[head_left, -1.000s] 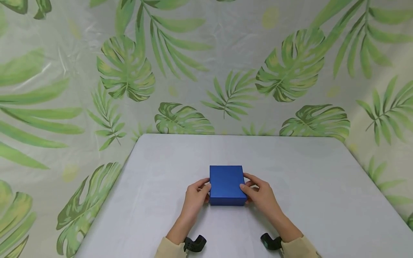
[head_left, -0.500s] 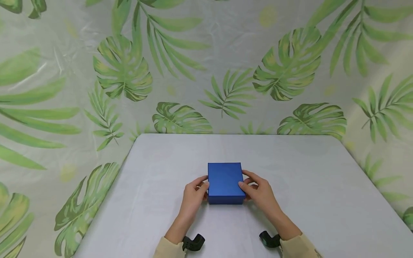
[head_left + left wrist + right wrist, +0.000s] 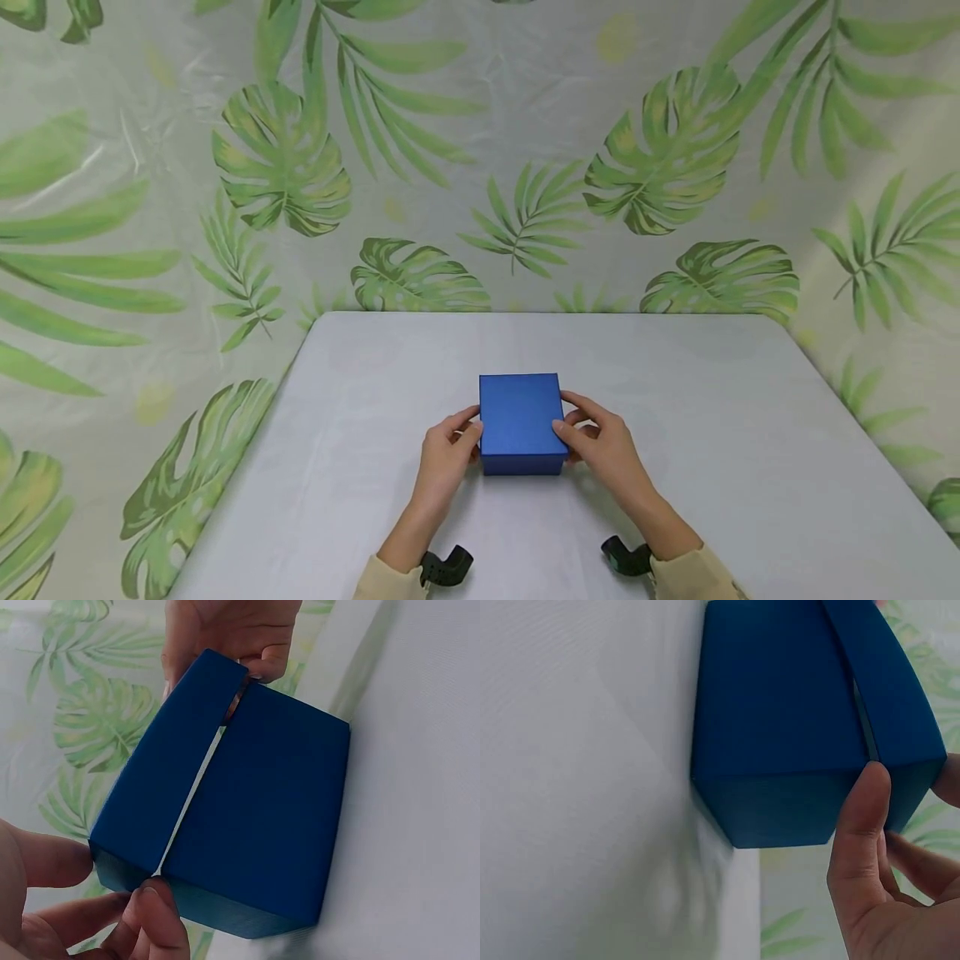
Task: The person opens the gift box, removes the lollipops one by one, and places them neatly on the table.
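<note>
A blue box sits near the middle of the white table, its lid (image 3: 520,412) facing up in the head view. In the left wrist view a thin, light gap runs between that lid and the box base (image 3: 262,802), which stands on the table. My left hand (image 3: 442,454) pinches the lid's left side, with fingertips (image 3: 154,900) right at the gap. On the opposite side my right hand (image 3: 606,446) grips the lid; its thumb (image 3: 866,799) lies at the lid's lower edge in the right wrist view. The inside of the box is hidden.
The white-covered table (image 3: 375,358) reaches back to a leaf-patterned curtain (image 3: 450,150), which also hangs along both sides. Black wrist devices (image 3: 447,567) are strapped near both beige cuffs.
In the head view the lid has risen a little, with both hands still holding its sides. More of the base shows beneath its front edge. The head view has shifted slightly.
</note>
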`<state>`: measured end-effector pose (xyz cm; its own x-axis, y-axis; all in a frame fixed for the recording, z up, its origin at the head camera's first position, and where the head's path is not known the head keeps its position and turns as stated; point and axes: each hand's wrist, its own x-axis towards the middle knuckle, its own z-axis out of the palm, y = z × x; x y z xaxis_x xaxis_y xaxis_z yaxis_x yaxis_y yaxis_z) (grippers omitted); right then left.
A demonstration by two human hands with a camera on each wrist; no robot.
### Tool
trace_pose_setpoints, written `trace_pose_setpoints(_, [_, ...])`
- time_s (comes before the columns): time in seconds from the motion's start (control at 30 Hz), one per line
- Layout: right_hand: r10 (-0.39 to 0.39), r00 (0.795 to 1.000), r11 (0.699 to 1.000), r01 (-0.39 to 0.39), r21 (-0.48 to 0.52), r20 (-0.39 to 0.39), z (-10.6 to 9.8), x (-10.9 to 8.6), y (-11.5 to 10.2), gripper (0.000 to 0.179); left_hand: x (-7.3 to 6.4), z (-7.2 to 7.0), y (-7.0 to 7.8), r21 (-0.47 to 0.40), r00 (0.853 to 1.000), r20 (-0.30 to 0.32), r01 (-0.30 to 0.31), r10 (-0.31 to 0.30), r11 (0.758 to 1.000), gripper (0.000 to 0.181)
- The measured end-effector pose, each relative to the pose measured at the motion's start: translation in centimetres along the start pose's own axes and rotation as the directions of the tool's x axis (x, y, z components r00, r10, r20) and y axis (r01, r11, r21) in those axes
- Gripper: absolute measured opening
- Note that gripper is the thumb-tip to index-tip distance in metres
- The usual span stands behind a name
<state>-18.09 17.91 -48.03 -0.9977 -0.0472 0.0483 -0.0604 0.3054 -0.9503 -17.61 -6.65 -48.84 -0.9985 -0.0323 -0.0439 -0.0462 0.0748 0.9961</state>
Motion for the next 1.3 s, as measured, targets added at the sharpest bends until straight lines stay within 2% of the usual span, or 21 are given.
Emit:
trace_pose_setpoints(0.13, [-0.025, 1.0, 0.999, 0.025, -0.022, -0.01, -0.1, -0.3, -0.4, 0.056, -0.2, -0.1, 0.3, 0.028, 0.999, -0.002, -0.04, 0.04, 0.999, 0.035])
trace_pose_setpoints(0.23, [-0.056, 0.998, 0.998, 0.056, -0.031, -0.018, 0.0, -0.4, -0.8, 0.054, -0.4, -0.3, 0.7, 0.098, 0.996, -0.015, -0.087, 0.089, 0.991, 0.035])
trace_pose_setpoints(0.4, [-0.114, 0.993, 0.992, 0.113, -0.057, -0.027, 0.4, -0.3, -1.7, 0.05, -0.7, -1.0, 2.0, 0.259, 0.978, -0.052, -0.183, 0.203, 0.948, 0.036])
trace_pose_setpoints(0.5, [-0.142, 0.99, 0.987, 0.14, -0.075, -0.024, 0.7, -0.2, -2.5, 0.049, -0.9, -1.4, 2.8, 0.311, 0.965, -0.07, -0.219, 0.252, 0.925, 0.038])
trace_pose_setpoints(0.7, [-0.192, 0.981, 0.975, 0.191, -0.111, 0.003, 1.2, -0.1, -4.3, 0.051, -1.4, -2.1, 4.3, 0.337, 0.958, -0.109, -0.216, 0.266, 0.916, 0.041])
trace_pose_setpoints(0.87, [-0.208, 0.978, 0.971, 0.207, -0.121, 0.011, 1.8, 0.0, -5.5, 0.052, -1.6, -2.7, 4.8, 0.342, 0.956, -0.125, -0.209, 0.265, 0.916, 0.042])
trace_pose_setpoints(1.0, [-0.209, 0.978, 0.972, 0.21, -0.102, 0.017, 2.6, 0.3, -6.3, 0.053, -1.7, -3.4, 5.2, 0.358, 0.944, -0.147, -0.226, 0.294, 0.906, 0.042])
trace_pose_setpoints(1.1, [-0.239, 0.971, 0.966, 0.24, -0.1, 0.018, 3.3, 0.4, -7.1, 0.054, -1.9, -4.0, 5.5, 0.37, 0.936, -0.167, -0.233, 0.311, 0.899, 0.042])
trace_pose_setpoints(1.3, [-0.275, 0.961, 0.957, 0.276, -0.091, 0.02, 4.7, 0.6, -8.2, 0.056, -2.1, -5.3, 6.0, 0.365, 0.935, -0.199, -0.207, 0.294, 0.907, 0.043])
